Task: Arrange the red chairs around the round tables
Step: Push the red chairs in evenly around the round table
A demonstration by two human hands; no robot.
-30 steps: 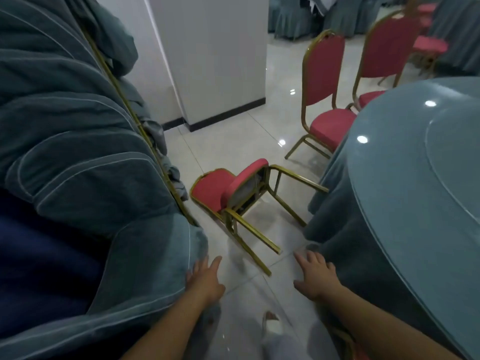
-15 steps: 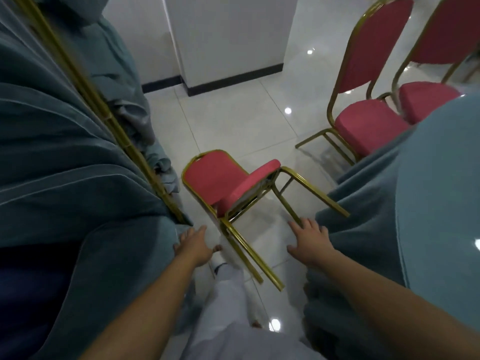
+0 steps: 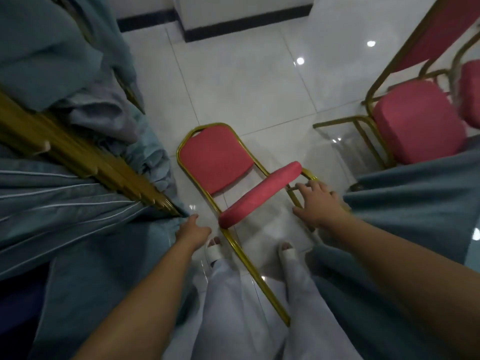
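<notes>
The tipped red chair (image 3: 215, 162) lies on its back on the tiled floor (image 3: 233, 81), right in front of the person's sandalled feet (image 3: 214, 249). Its padded backrest is flat on the tiles and the seat cushion (image 3: 259, 194) stands on edge.

It looks like a stiff banquet chair on a gold metal frame (image 3: 257, 276), probably moderate in weight and awkward more than heavy. The tube is smooth and may slip, and the padding gives under pressure. The frame is therefore the place to take hold: one hand on a front leg or rail by the seat, the other on the side rail of the back.

The long axis runs from the top of the backrest, at the far left, to the leg tips at the near right. The top points away from the person and the legs point back between the feet.

The right hand (image 3: 319, 203) is spread over the front leg rail beside the cushion, its grip open and not yet closed on the tube. The left hand (image 3: 193, 233) reaches down just beside the cushion's near end. Its fingers are hidden, so I cannot tell its grip.

A stack of cloth-draped chairs (image 3: 78, 157) stands to the left. To the right is the teal cloth of the round counter (image 3: 415, 203), with an upright red chair (image 3: 418, 120) beyond it.
</notes>
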